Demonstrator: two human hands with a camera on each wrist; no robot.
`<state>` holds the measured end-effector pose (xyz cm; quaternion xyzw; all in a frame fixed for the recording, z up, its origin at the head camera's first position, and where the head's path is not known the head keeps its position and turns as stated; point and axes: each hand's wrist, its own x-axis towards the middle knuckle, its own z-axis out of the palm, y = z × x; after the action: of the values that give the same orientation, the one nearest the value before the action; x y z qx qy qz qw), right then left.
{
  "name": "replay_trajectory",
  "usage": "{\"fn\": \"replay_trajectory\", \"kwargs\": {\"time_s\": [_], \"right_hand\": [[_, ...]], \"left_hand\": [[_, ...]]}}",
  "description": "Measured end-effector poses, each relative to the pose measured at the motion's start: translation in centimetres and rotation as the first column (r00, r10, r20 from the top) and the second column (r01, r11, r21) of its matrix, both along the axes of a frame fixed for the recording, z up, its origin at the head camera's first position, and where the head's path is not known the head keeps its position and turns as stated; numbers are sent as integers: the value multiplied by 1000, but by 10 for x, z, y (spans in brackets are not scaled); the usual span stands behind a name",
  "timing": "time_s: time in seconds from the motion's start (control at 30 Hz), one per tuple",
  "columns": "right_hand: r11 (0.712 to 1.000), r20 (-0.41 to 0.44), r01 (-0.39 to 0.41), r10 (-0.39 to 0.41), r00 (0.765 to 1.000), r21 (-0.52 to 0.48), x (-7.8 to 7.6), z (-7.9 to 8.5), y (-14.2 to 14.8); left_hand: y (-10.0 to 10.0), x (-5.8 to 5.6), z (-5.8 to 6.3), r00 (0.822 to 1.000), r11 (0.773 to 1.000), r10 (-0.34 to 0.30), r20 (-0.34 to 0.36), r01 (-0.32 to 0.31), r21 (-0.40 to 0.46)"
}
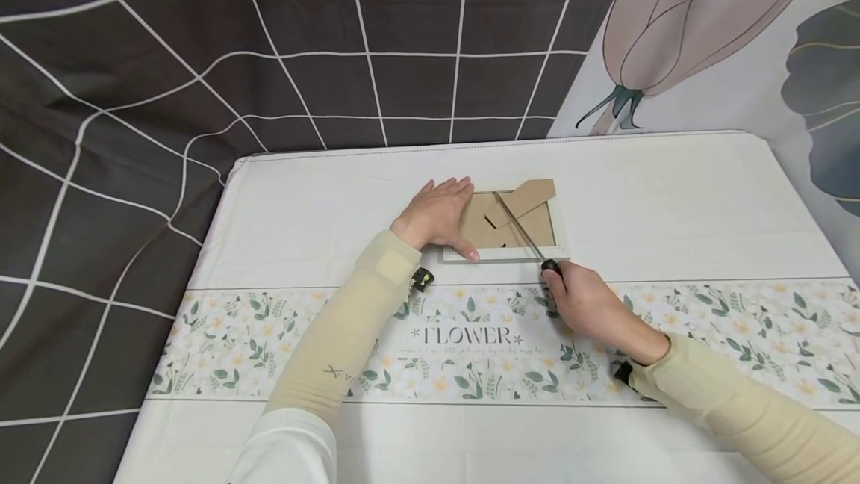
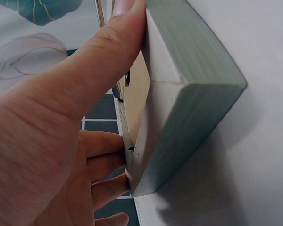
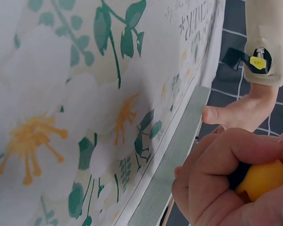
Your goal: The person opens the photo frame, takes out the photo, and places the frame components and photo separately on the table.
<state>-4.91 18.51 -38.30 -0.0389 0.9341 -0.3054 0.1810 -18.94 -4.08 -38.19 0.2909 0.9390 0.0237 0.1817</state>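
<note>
A picture frame (image 1: 504, 253) lies face down, its brown backing board (image 1: 478, 222) and angled cardboard stand (image 1: 531, 196) showing. My left hand (image 1: 440, 215) spans the left end of the frame, fingers spread toward the far side. In the left wrist view, the thumb (image 2: 111, 44) presses on the frame's bar, beside its greenish side (image 2: 203, 70). My right hand (image 1: 591, 305) grips a screwdriver (image 1: 524, 232) by its handle; black and yellow show on it in the right wrist view (image 3: 264, 181). The metal shaft crosses the backing, its tip by the far inner edge.
A white tablecloth (image 1: 672, 208) with a floral band reading FLOWER (image 1: 466, 335) covers the table. Behind and to the left hangs a dark gridded cloth (image 1: 416, 21); a flower-printed cloth (image 1: 705, 21) hangs at right. Both wrists carry straps with small black mounts.
</note>
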Motion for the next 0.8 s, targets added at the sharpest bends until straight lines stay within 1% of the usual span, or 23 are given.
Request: {"fn": "replay_trajectory", "kwargs": {"time_s": [0.27,0.53,0.8], "right_hand": [[1000,-3,8,-8,1000,-15,-1,-2,0],[1000,-4,16,-16,1000,-8,-1,-3,-1],[1000,1,14,-14,1000,-18,0,-3,-1]], "left_hand": [[0,0,1,1000,1000,-5,-4,5,-1],[0,0,3,1000,1000,-9,11,10,-12],[0,1,2,1000,1000,-9,19,10,-21]]}}
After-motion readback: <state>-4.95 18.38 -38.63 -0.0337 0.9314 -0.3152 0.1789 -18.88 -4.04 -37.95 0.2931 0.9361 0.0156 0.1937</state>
